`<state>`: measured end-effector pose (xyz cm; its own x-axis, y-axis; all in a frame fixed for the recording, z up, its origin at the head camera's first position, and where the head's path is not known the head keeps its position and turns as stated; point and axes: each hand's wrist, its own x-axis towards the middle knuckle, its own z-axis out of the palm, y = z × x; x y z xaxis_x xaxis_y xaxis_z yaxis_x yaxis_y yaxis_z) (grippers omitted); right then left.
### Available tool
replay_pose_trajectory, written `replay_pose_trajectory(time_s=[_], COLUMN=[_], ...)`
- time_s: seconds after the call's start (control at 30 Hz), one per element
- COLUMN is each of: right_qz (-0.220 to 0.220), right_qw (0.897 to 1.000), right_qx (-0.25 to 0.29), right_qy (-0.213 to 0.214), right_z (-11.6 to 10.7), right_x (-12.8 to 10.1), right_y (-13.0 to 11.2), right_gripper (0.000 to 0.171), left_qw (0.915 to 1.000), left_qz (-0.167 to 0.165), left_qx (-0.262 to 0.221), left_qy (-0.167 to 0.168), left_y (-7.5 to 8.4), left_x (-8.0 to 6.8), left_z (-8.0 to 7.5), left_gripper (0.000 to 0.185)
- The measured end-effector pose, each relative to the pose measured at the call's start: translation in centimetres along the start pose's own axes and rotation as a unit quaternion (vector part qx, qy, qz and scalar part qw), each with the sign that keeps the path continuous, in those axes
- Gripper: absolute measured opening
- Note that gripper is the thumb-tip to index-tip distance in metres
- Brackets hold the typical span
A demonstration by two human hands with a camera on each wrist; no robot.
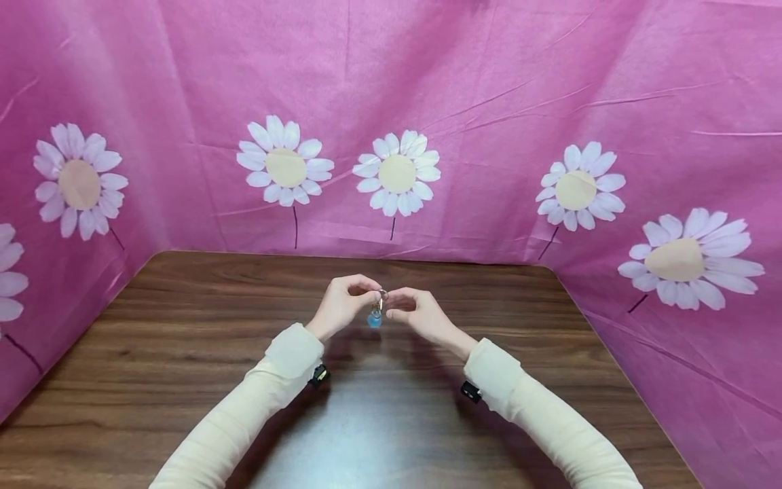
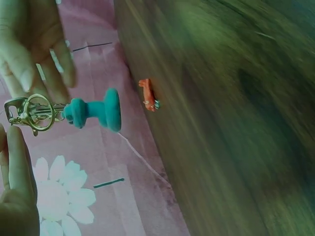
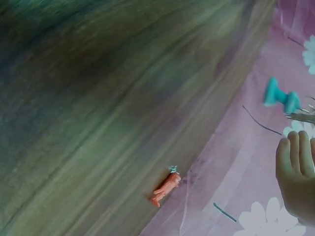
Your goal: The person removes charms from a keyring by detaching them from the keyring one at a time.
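Observation:
My left hand (image 1: 347,304) pinches the top of a keychain, between thumb and fingertips. From it hang a gold-coloured ring (image 2: 40,113), a metal clasp (image 2: 17,109) and a teal rubbery charm (image 2: 88,112) with a knobbed, flared shape. In the head view the charm (image 1: 375,319) dangles above the table between both hands. My right hand (image 1: 424,316) is just right of the ring, its index fingertip at or against the metal, thumb and index apart. In the right wrist view its other fingers (image 3: 295,152) extend loosely below the teal charm (image 3: 281,96).
A small orange figure with a green top (image 2: 149,94) lies on the wooden table (image 1: 183,326) near its far edge; the hands hide it in the head view. A pink cloth with white daisies (image 1: 476,81) stands round the table's back and sides.

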<state>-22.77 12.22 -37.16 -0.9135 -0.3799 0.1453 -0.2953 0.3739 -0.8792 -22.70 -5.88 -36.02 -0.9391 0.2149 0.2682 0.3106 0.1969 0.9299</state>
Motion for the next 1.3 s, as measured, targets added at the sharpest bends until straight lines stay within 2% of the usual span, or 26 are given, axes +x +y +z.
replay_pose_trajectory(time_s=[0.13, 0.3, 0.37, 0.5, 0.63, 0.73, 0.87, 0.97, 1.1, 1.3], right_qz=[-0.006, 0.003, 0.007, 0.004, -0.008, -0.021, -0.049, -0.064, -0.073, -0.083], right_qw=[0.999, 0.998, 0.998, 0.999, 1.0, 1.0, 0.999, 0.998, 0.997, 0.996], right_qx=[0.008, 0.017, 0.023, 0.013, -0.009, -0.009, -0.006, -0.015, -0.012, 0.021], right_qy=[-0.037, -0.059, -0.065, -0.05, -0.018, 0.002, 0.01, 0.007, 0.0, -0.01], right_z=[0.4, 0.8, 1.0, 1.1, 0.7, 0.2, -0.4, -0.8, -1.2, -1.8], right_x=[-0.4, -0.7, -0.5, 0.0, 0.3, 0.3, -0.2, -0.6, -0.8, -0.6], right_y=[-0.6, -0.7, 0.0, 1.7, 2.6, 2.7, 1.6, 0.3, -0.5, -0.3], right_gripper=[0.031, 0.026, 0.026, 0.026, 0.025, 0.025, 0.024, 0.022, 0.021, 0.021], left_qw=[0.9999, 0.9996, 0.9996, 0.9996, 0.9994, 0.9991, 0.9983, 0.9972, 0.996, 0.995], left_qz=[0.002, 0.008, 0.008, 0.004, 0.003, -0.001, -0.007, -0.006, 0.013, 0.035], left_qx=[-0.007, -0.025, -0.027, -0.028, -0.033, -0.042, -0.054, -0.068, -0.079, -0.079], left_qy=[-0.011, -0.014, -0.011, 0.001, 0.003, -0.003, -0.02, -0.031, -0.04, -0.049], left_y=[2.4, 2.7, 2.8, 2.7, 2.9, 3.1, 3.3, 2.6, 1.3, 1.2], left_x=[-0.7, -0.7, -0.7, -0.8, -0.8, -0.9, -1.0, -0.8, -0.4, -0.3], left_z=[-0.1, 0.1, 0.1, 0.0, 0.0, 0.0, 0.1, 0.2, 0.5, 0.7], left_gripper=[0.013, 0.014, 0.013, 0.013, 0.013, 0.014, 0.016, 0.017, 0.016, 0.016])
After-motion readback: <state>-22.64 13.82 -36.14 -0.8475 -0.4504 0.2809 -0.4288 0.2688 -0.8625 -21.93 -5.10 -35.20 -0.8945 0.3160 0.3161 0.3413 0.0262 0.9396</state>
